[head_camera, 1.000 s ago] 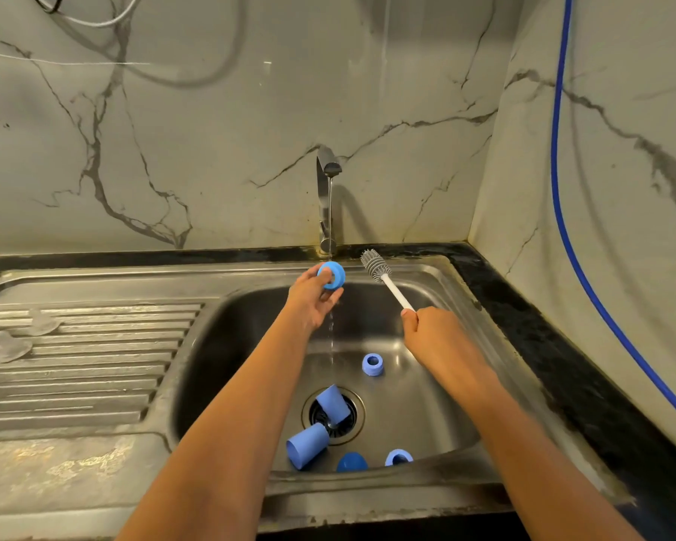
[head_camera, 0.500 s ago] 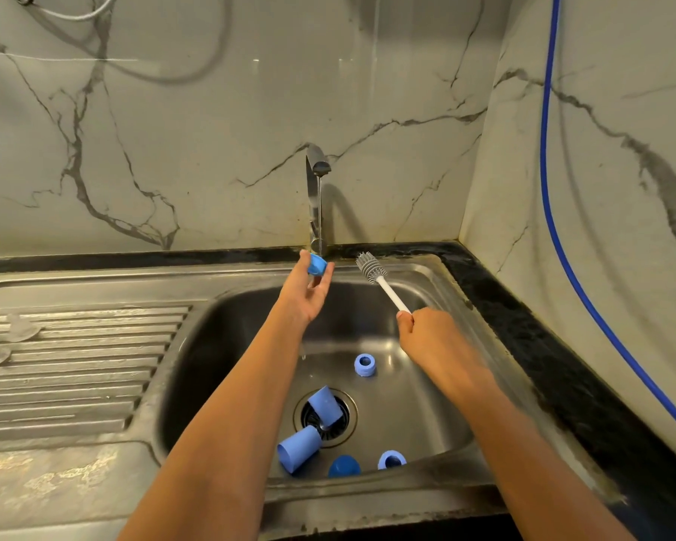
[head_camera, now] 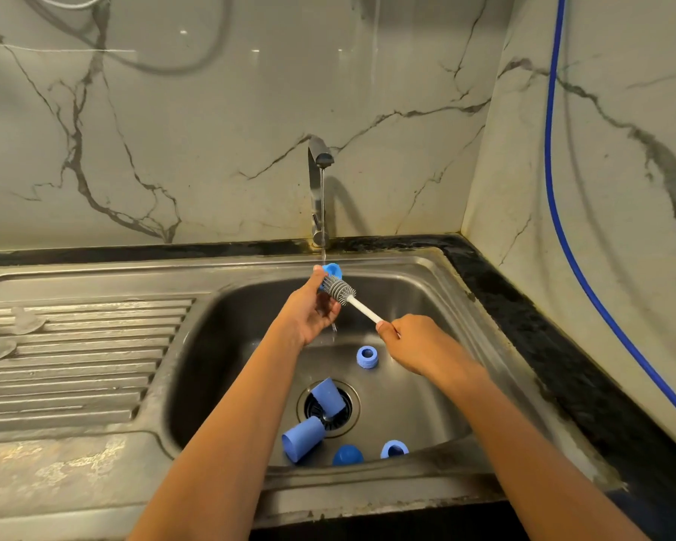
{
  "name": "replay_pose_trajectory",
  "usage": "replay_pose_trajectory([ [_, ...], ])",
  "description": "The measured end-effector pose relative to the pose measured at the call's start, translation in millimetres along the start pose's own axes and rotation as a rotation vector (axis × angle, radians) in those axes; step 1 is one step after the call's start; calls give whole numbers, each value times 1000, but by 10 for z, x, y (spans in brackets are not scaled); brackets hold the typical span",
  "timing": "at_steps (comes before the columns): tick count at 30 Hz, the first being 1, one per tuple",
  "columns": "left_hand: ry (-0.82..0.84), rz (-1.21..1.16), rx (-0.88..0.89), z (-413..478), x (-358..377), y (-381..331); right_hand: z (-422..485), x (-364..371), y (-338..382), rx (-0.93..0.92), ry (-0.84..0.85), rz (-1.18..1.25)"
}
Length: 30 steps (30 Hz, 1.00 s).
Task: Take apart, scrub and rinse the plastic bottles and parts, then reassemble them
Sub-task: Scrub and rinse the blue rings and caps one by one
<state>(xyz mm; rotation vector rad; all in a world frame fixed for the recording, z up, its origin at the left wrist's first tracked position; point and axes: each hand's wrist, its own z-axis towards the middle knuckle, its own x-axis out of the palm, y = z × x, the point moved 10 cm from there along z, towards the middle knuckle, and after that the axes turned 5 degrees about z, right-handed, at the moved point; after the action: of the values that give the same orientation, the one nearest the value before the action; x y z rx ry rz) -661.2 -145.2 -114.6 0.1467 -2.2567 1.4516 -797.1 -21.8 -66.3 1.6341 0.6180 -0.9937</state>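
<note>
One small blue cap [head_camera: 333, 270] pinched in left hand [head_camera: 309, 310] | right hand [head_camera: 414, 341] clamped on brush [head_camera: 344, 292] handle, bristles at cap's 5 o'clock | likely light, stiff, wet-slick; hold by rim.

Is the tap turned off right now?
No, a thin stream of water runs from the tap down onto the blue cap that the left hand holds under it.

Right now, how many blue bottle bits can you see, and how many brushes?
Blue cups: 2
Blue rings: 2
Blue round cap: 1
Blue piece held in the left hand: 1
Brush held in the right hand: 1
Total: 7
</note>
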Motion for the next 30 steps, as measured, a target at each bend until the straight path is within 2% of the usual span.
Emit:
replay_pose_trajectory([
  [4,-33,64,-22,-68,-101,55,-5,-23,-71,43,-23,1],
  [8,-41,54,-57,-146,-99,88,-66,-50,88,-30,-79,-4],
  [11,-42,-2,-58,-172,-130,79,-126,-10,228,-93,-27,32],
  [16,-96,81,1,-132,-285,41,-114,87,117,-8,79,15],
  [21,-133,62,-6,-82,-237,84,-97,-3,66,66,-73,-38],
  [23,-149,49,4,-69,-201,79,-85,-19,101,41,-93,-31],
  [27,-140,43,-49,-77,-212,128,-86,43,190,-68,-19,18],
  [30,-147,85,-59,-76,-309,159,-119,114,186,-49,66,43],
])
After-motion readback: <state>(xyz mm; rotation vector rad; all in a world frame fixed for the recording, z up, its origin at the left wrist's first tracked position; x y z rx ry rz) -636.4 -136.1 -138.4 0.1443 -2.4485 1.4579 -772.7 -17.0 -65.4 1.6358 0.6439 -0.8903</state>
